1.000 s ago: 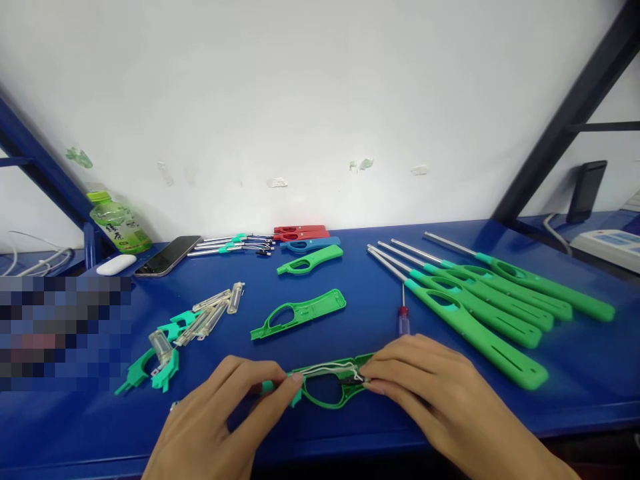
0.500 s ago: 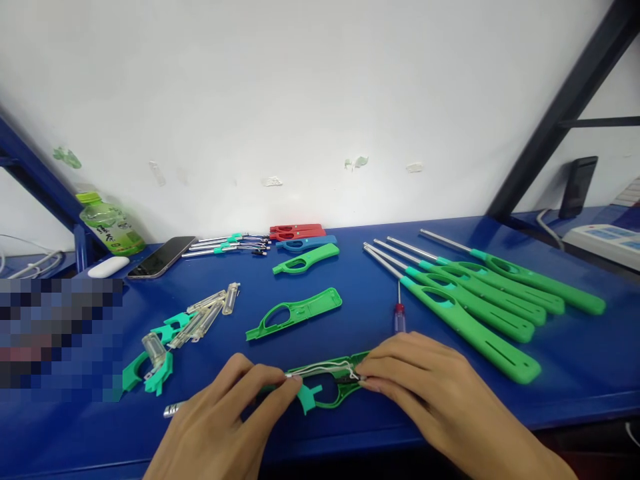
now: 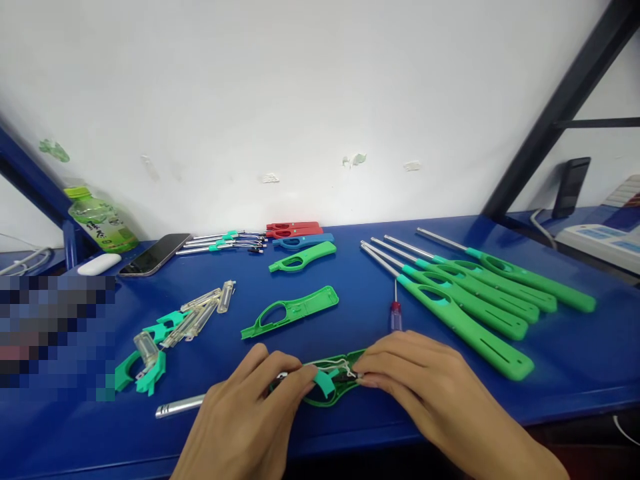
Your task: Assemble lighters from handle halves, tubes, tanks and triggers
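Observation:
Close to the table's front edge, a green lighter half shell (image 3: pixel 345 392) lies between my hands with its inside facing up. My left hand (image 3: pixel 245 407) is closed in a pinch on a teal trigger piece (image 3: pixel 326 385) over the shell's finger hole. A silver lighter tube (image 3: pixel 177 406) sticks out to the left from under that hand. My right hand (image 3: pixel 420 380) pinches at the shell's right part, where a thin white wire (image 3: pixel 333 364) ends beside a dark part; its fingertips cover what exactly they grip.
Several green lighters (image 3: pixel 465 327) lie on the right, beside a screwdriver (image 3: pixel 396 313). Beyond my hands are an open green shell (image 3: pixel 300 308), red shells (image 3: pixel 295 232) and tube assemblies (image 3: pixel 220 245). Clear fuel tanks (image 3: pixel 200 317), a phone (image 3: pixel 155 255) and a bottle (image 3: pixel 100 220) are left.
My left hand has shifted slightly right and tilted the teal trigger piece. More of the silver tube now shows at left. My right hand stays nearly in place; the view shifted slightly.

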Available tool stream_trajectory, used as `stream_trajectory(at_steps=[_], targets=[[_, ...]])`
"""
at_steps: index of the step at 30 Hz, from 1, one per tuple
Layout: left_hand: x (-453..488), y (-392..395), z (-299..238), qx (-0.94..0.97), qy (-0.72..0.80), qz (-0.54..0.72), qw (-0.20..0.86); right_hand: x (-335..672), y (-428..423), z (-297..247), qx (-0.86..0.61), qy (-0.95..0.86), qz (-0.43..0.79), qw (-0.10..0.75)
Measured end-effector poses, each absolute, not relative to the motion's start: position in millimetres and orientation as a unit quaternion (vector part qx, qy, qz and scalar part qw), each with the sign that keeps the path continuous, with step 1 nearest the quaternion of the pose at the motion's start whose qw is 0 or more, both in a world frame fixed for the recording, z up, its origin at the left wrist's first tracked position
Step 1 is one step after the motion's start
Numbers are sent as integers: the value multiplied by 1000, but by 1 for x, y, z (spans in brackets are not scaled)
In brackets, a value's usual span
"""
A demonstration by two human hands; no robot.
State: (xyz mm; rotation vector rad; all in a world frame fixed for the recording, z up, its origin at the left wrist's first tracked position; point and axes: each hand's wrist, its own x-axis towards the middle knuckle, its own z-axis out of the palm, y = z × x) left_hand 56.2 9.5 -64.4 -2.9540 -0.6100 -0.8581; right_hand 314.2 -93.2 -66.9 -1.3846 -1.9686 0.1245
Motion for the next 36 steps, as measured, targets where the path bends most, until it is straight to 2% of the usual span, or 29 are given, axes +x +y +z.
stream_trajectory(at_steps=[22, 29, 36], targets=[[63, 5, -61, -930, -214, -294, -49, 312, -93, -65, -548, -766, 61, 332], [70, 5, -62, -915, -200, -344, -60, 313, -90, -60, -545, -738, 133, 374], [70, 3, -64, -917, -202, -337, -66, 313, -87, -55, -555, -730, 161, 366]])
